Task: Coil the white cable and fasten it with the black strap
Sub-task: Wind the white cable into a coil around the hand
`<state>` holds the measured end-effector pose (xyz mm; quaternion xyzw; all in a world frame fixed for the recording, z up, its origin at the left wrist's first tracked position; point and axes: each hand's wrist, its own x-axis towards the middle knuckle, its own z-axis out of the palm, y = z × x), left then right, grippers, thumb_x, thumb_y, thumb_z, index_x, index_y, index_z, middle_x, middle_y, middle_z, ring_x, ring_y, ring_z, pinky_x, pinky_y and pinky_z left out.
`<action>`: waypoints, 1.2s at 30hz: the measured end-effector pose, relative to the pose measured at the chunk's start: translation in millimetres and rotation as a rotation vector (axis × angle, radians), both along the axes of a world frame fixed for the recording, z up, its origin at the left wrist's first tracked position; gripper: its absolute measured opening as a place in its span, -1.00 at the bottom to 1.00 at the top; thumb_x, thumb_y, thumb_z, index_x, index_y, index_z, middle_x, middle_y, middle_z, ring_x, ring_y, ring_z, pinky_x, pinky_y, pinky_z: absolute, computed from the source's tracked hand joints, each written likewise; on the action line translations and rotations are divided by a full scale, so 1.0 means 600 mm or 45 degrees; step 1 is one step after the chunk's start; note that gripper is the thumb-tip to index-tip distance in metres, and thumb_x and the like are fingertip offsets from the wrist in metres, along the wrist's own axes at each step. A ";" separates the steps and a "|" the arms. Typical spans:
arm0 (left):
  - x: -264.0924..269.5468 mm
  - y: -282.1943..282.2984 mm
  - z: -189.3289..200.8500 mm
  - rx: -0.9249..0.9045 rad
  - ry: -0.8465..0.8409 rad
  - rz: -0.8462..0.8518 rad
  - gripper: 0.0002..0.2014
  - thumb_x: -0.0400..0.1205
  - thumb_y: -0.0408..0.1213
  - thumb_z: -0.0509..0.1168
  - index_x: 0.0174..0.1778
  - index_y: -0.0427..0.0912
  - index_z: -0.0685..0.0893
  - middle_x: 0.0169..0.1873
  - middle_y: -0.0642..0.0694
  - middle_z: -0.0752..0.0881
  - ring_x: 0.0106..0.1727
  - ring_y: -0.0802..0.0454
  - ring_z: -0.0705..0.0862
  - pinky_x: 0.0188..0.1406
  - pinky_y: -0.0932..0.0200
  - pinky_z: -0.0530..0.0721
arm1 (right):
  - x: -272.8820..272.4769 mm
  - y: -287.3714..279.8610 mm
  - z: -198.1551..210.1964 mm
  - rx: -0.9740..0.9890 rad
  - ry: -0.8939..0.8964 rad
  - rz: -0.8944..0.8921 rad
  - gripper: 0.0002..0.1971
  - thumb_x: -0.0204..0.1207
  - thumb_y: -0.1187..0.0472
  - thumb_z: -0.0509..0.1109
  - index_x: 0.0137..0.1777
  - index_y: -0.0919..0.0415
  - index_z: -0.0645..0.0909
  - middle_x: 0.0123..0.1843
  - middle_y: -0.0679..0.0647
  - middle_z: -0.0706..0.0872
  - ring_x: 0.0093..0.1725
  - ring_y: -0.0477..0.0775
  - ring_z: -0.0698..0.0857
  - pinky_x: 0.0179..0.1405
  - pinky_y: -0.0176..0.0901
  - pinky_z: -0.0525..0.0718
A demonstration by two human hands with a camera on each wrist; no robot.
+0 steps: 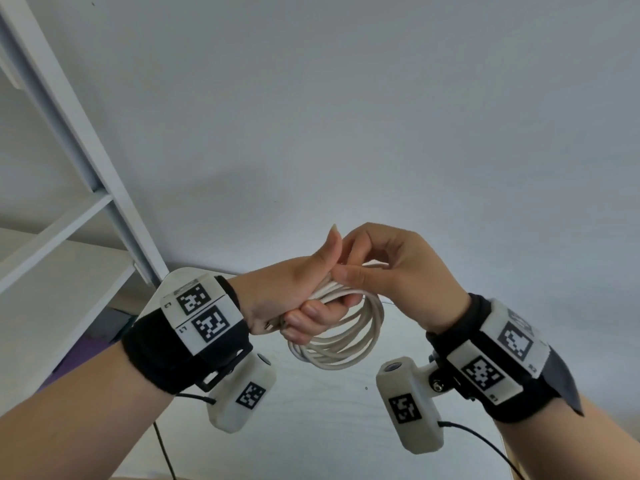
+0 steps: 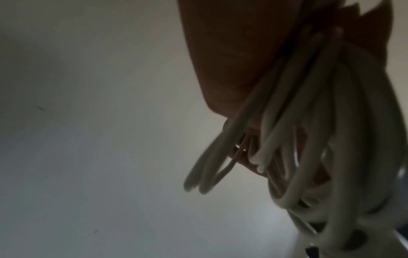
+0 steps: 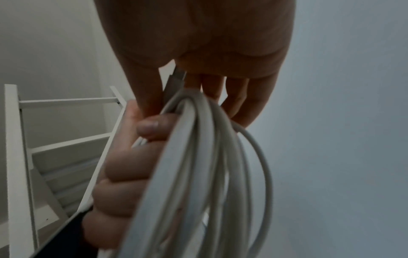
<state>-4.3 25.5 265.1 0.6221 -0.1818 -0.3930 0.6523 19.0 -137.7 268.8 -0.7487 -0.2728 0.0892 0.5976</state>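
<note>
White cable (image 1: 341, 336) coil gripped by left hand (image 1: 294, 299); right hand (image 1: 391, 271) pinches it.

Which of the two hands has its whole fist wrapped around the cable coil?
The left hand: its fingers curl round the bundled white cable, thumb up. The right hand only pinches the top of it.

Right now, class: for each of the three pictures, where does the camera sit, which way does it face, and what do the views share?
Head: on the head, facing forward and down at the left hand gripping the coiled white cable, with the right hand at its top; both forearms and wrist cameras show.
Left wrist: under that wrist, facing along the palm; loops hang blurred.
Right wrist: looks along the right hand at the left fingers and white shelving.
Shared: the coil appears in all three.
</note>
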 end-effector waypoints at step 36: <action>0.036 -0.010 -0.047 0.293 -0.438 0.856 -0.47 0.48 0.24 0.18 -0.01 -0.22 0.57 -0.39 -0.02 0.72 -0.51 0.11 0.59 -0.05 -0.31 0.74 | 0.018 0.035 -0.088 0.107 -0.010 -0.607 -0.78 0.61 0.21 0.22 -0.28 0.09 0.37 -0.53 -0.04 0.48 -0.58 -0.14 0.46 -0.50 -0.16 0.48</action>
